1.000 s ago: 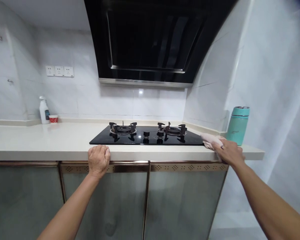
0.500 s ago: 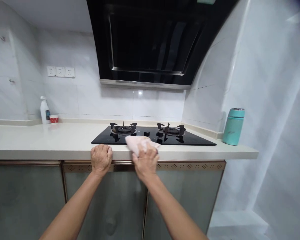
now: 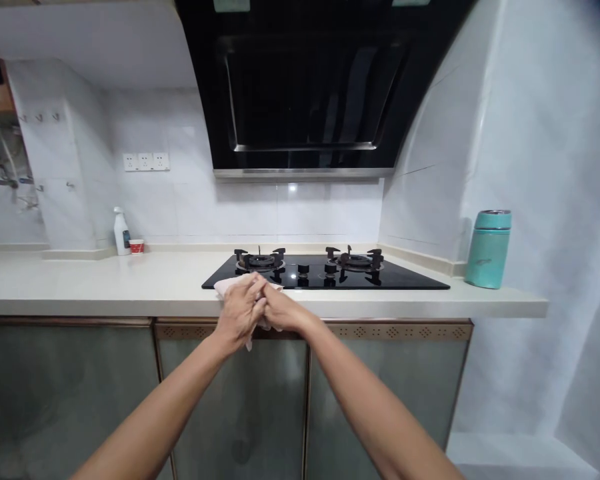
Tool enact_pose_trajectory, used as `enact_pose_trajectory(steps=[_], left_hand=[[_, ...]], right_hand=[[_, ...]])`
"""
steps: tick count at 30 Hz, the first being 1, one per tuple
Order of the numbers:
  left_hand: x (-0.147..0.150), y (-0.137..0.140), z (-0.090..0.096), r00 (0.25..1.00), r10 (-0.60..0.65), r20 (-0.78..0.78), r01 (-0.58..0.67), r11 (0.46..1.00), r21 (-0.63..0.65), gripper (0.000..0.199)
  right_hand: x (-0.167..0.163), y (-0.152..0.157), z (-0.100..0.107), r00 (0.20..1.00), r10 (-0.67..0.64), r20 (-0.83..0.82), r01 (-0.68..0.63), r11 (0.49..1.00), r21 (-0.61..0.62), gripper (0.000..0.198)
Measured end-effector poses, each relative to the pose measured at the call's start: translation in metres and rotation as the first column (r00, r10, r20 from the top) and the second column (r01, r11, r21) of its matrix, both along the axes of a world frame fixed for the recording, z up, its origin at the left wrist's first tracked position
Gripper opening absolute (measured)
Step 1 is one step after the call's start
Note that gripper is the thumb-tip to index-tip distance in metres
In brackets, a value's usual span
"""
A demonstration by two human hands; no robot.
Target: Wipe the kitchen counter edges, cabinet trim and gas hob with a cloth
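A pale pink cloth (image 3: pixel 225 285) is bunched at the front edge of the countertop, by the left front corner of the black gas stove (image 3: pixel 405 279). My right hand (image 3: pixel 280 308) grips it from the right, fingers closed. Coming in from the left, my left hand (image 3: pixel 240 312) has its fingers bent over the cloth and touches my right hand. A corner of the fabric hangs below the two hands, in front of the counter edge. The fingertips are partly hidden where the hands overlap.
A teal flask (image 3: pixel 489 253) stands on the counter right of the stove. At the back left are a white spray bottle (image 3: pixel 121 233) and a red-and-white cup (image 3: pixel 137 247). The black range hood (image 3: pixel 305 100) overhangs the stove; cabinet doors (image 3: pixel 235 400) lie below.
My right hand has moved left along the counter edge with the cloth. My left hand has left its resting place on the edge and joined it at the cloth. The view has shifted left.
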State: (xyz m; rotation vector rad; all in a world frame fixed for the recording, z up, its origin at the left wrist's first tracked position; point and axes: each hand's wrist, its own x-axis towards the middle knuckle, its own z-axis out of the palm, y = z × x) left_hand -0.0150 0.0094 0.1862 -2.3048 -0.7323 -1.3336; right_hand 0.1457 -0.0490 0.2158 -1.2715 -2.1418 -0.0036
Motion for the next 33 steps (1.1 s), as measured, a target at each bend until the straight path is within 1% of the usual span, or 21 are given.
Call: enact_pose_trajectory(steps=[1, 2, 3, 4, 5, 6, 7, 8, 9, 10, 13, 16, 18, 20, 22, 24, 25, 27, 29, 31, 33], left_hand=[[0.008, -0.005, 0.005, 0.992, 0.037, -0.117, -0.043, 0.998, -0.052, 0.047], [0.015, -0.01, 0.011, 0.974, 0.085, -0.209, -0.107, 0.99, -0.094, 0.05], [0.02, -0.013, 0.017, 0.95, 0.133, -0.281, -0.173, 0.977, -0.121, 0.053], [0.023, -0.016, 0.024, 0.924, 0.173, -0.34, -0.23, 0.964, -0.133, 0.057], [0.025, -0.019, 0.03, 0.898, 0.201, -0.392, -0.273, 0.952, -0.137, 0.062], [0.027, -0.021, 0.037, 0.871, 0.22, -0.439, -0.307, 0.942, -0.138, 0.065], [0.029, -0.022, 0.042, 0.848, 0.23, -0.477, -0.331, 0.934, -0.138, 0.066], [0.032, -0.024, 0.047, 0.829, 0.234, -0.507, -0.347, 0.928, -0.139, 0.065], [0.036, -0.025, 0.05, 0.815, 0.234, -0.53, -0.355, 0.925, -0.138, 0.061], [0.042, -0.027, 0.051, 0.805, 0.229, -0.548, -0.355, 0.925, -0.135, 0.057], [0.071, -0.032, 0.045, 0.817, 0.179, -0.549, -0.282, 0.953, -0.108, 0.049], [0.112, -0.036, 0.03, 0.866, 0.072, -0.495, -0.117, 0.991, -0.06, 0.053], [0.136, -0.037, 0.022, 0.884, 0.011, -0.468, -0.035, 0.998, -0.042, 0.053], [0.151, -0.036, 0.018, 0.891, -0.02, -0.453, -0.004, 0.999, -0.052, 0.051], [0.152, -0.032, 0.018, 0.898, -0.05, -0.436, 0.017, 0.997, -0.08, 0.054], [0.138, -0.025, 0.02, 0.904, -0.083, -0.42, 0.036, 0.992, -0.119, 0.059], [0.126, -0.02, 0.022, 0.907, -0.089, -0.411, 0.031, 0.989, -0.144, 0.061], [0.092, -0.009, 0.026, 0.917, -0.066, -0.393, -0.018, 0.978, -0.206, 0.063], [0.048, 0.003, 0.031, 0.928, -0.016, -0.373, -0.094, 0.956, -0.277, 0.063], [-0.003, 0.016, 0.036, 0.935, 0.046, -0.352, -0.164, 0.935, -0.315, 0.063], [-0.056, 0.031, 0.039, 0.924, 0.172, -0.341, -0.283, 0.907, -0.31, 0.063]], right_hand=[[0.016, 0.002, 0.003, 0.995, 0.074, -0.066, -0.073, 0.997, 0.006, 0.062], [0.034, 0.003, 0.006, 0.986, 0.1, -0.13, -0.098, 0.995, 0.022, 0.06], [0.054, 0.002, 0.008, 0.981, 0.052, -0.185, -0.043, 0.998, 0.05, 0.055], [0.076, 0.0, 0.009, 0.975, -0.056, -0.216, 0.076, 0.994, 0.085, 0.05], [0.098, -0.004, 0.008, 0.95, -0.196, -0.241, 0.229, 0.967, 0.114, 0.046], [0.119, -0.008, 0.007, 0.904, -0.339, -0.261, 0.383, 0.913, 0.139, 0.044], [0.138, -0.014, 0.004, 0.851, -0.459, -0.255, 0.505, 0.848, 0.158, 0.044], [0.155, -0.019, -0.001, 0.803, -0.554, -0.221, 0.591, 0.787, 0.176, 0.044], [0.168, -0.022, -0.007, 0.761, -0.628, -0.163, 0.649, 0.735, 0.195, 0.044], [0.176, -0.025, -0.015, 0.724, -0.684, -0.092, 0.685, 0.697, 0.214, 0.044], [0.184, -0.024, -0.039, 0.641, -0.764, 0.08, 0.712, 0.63, 0.312, 0.04], [0.184, -0.016, -0.059, 0.601, -0.791, 0.118, 0.674, 0.581, 0.456, 0.034], [0.187, -0.011, -0.068, 0.586, -0.798, 0.139, 0.642, 0.562, 0.522, 0.038], [0.193, -0.007, -0.072, 0.571, -0.807, 0.151, 0.636, 0.551, 0.541, 0.044], [0.199, -0.004, -0.074, 0.561, -0.816, 0.141, 0.661, 0.544, 0.517, 0.047], [0.203, -0.003, -0.075, 0.568, -0.813, 0.125, 0.684, 0.551, 0.478, 0.049], [0.204, -0.003, -0.075, 0.575, -0.808, 0.124, 0.688, 0.56, 0.462, 0.05], [0.206, -0.004, -0.075, 0.582, -0.803, 0.128, 0.693, 0.572, 0.439, 0.05], [0.208, -0.004, -0.075, 0.586, -0.796, 0.155, 0.682, 0.587, 0.436, 0.051], [0.21, -0.003, -0.076, 0.585, -0.789, 0.188, 0.664, 0.599, 0.446, 0.051], [0.211, -0.002, -0.078, 0.579, -0.787, 0.213, 0.643, 0.601, 0.474, 0.05]])
